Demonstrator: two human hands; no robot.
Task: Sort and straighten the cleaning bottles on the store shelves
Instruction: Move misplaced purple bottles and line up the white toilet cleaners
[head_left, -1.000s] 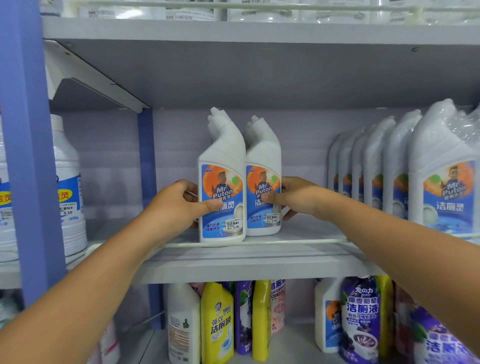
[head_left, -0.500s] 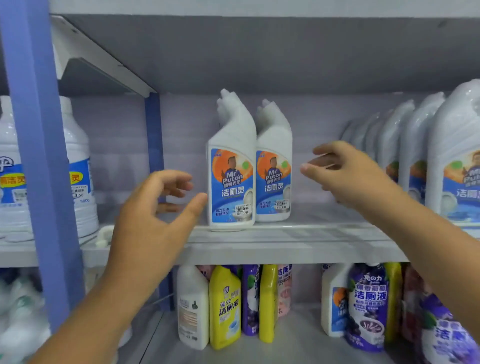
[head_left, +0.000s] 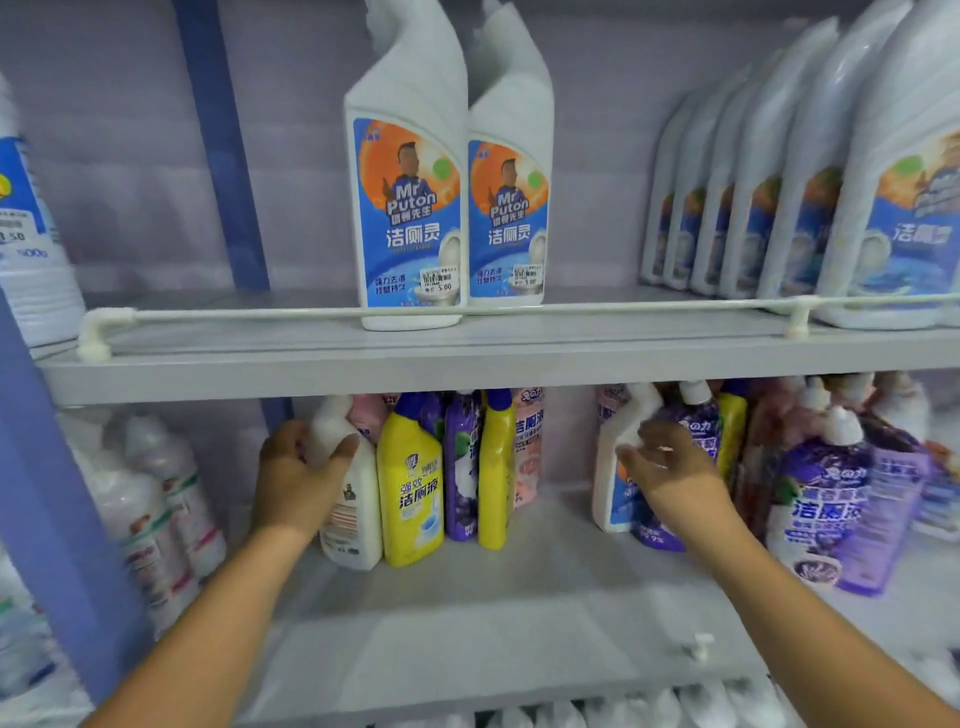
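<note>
The left hand (head_left: 298, 480) gripped a white bottle (head_left: 348, 499) at eight o'clock; the right hand (head_left: 670, 475), fingers loosely spread, touched another white bottle (head_left: 610, 467). Turning labels forward would serve best.

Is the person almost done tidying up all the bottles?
Partly. The two Mr Puton bottles stand straight on the upper shelf. The left hand grips a white bottle below; the right hand reaches a blue-labelled one. The mixed lower shelf looks unsorted.
</note>
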